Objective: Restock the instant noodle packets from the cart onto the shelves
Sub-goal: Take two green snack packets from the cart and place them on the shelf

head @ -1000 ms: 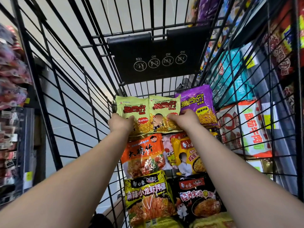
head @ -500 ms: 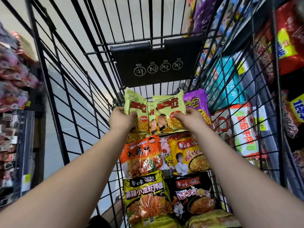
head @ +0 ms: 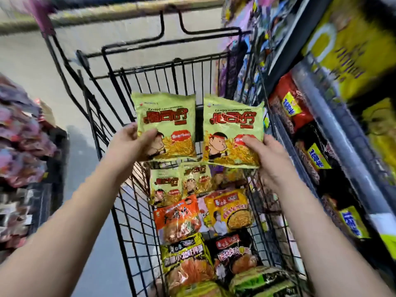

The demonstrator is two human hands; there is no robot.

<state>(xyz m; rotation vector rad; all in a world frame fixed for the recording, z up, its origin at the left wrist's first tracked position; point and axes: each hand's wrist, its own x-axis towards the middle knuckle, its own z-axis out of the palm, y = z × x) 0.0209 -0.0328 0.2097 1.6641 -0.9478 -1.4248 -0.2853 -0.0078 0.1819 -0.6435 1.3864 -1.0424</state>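
My left hand (head: 130, 144) grips a green noodle packet (head: 166, 123) by its lower left corner, held upright above the cart. My right hand (head: 264, 152) grips a second, matching green packet (head: 232, 129) by its lower right corner, level with the first. Below them the black wire cart (head: 128, 221) holds two more green packets (head: 165, 185), an orange one (head: 177, 219), a yellow one (head: 229, 209), a black one (head: 233, 251) and several others.
Shelves (head: 342, 129) on the right carry red and black noodle packets with yellow labels, close beside the cart. A rack of pinkish packets (head: 19, 133) stands on the left. Grey aisle floor (head: 85, 168) lies between the cart and the left rack.
Both hands have lifted the two green packets up out of the cart and drawn them apart. The view has tilted up and blurred, showing more of the right shelves.
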